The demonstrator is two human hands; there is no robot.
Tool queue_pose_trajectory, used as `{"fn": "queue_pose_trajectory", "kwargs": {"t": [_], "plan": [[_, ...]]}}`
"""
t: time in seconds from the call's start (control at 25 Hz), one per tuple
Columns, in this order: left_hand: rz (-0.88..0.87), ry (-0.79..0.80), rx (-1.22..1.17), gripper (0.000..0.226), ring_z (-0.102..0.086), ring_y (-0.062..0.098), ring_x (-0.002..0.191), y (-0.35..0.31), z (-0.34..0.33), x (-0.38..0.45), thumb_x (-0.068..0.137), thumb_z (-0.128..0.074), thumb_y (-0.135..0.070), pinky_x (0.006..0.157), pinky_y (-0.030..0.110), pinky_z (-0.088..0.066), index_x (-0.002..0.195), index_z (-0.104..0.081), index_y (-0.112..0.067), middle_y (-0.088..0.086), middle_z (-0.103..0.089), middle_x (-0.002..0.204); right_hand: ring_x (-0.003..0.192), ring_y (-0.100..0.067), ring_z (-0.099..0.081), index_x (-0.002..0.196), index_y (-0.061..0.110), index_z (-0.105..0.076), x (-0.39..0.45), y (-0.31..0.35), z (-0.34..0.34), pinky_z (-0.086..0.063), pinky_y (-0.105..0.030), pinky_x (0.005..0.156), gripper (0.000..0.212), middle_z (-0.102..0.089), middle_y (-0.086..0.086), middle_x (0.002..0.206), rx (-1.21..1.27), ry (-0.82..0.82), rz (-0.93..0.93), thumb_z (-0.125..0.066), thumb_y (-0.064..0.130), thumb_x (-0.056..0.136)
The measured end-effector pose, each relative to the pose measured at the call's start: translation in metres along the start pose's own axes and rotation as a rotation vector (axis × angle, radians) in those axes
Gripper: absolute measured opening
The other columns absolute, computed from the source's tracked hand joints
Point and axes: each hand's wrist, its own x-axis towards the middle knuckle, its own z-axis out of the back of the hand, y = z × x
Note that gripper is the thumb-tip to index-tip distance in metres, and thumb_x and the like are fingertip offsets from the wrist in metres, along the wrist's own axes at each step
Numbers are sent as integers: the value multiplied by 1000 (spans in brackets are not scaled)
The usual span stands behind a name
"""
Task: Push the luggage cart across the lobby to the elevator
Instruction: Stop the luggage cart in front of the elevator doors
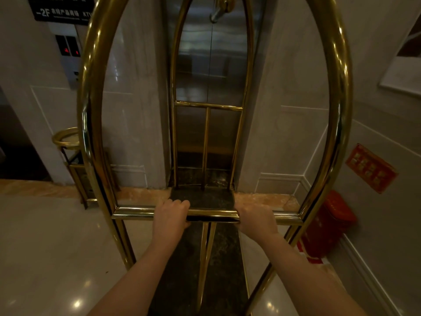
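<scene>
A brass luggage cart (91, 124) with tall arched tubes fills the view, its far arch standing right in front of the steel elevator doors (225, 65). The doors are closed, with a seam down the middle. My left hand (172, 214) and my right hand (255, 217) both grip the cart's horizontal brass crossbar (211, 213), side by side near its middle. The cart's dark deck runs forward below the bar and carries no bags that I can see.
An elevator call panel (69, 53) with red floor digits hangs on the wall at left, under a dark floor sign (61, 10). A brass ashtray bin (73, 156) stands left of the doorway. A red bin (328, 226) sits against the right wall.
</scene>
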Motion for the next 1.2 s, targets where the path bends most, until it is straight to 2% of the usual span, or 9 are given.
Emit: {"fn": "queue_pose_trajectory", "kwargs": {"t": [0.32,0.52,0.76,1.04,1.2], "plan": [[-13,1,16,23,-57,14,79,2,1,4,75,-78,-34,78,35,-43,88,-59,-28,-6,-62,82,81,-21,-64,103,24,-61,2,2,5,-39,-32,60,19,-68,1,95,-34,25,2,-65,37,89],[-17,4,18,23,-58,15,83,2,2,3,78,-75,-35,80,35,-42,91,-58,-28,-6,-62,84,82,-20,-64,104,25,-61,1,3,5,-46,-31,64,21,-68,1,95,-2,30,-15,-67,37,88],[-39,15,31,23,-58,17,83,5,2,4,78,-74,-35,77,35,-40,91,-57,-27,-5,-62,85,85,-20,-64,108,25,-60,1,2,5,-45,-31,65,23,-67,2,98,27,35,-17,-66,37,90],[-46,5,20,27,-58,20,93,8,-2,6,77,-74,-36,83,37,-42,97,-58,-25,-2,-64,94,83,-18,-63,107,24,-59,2,4,5,-47,-30,66,22,-66,3,96,60,41,-38,-67,35,89],[-47,27,33,35,-56,22,105,10,-5,9,78,-73,-40,93,40,-40,106,-56,-25,-1,-64,107,83,-17,-62,105,24,-59,2,5,5,-46,-29,67,20,-65,3,95,60,39,-53,-67,34,89]]}}
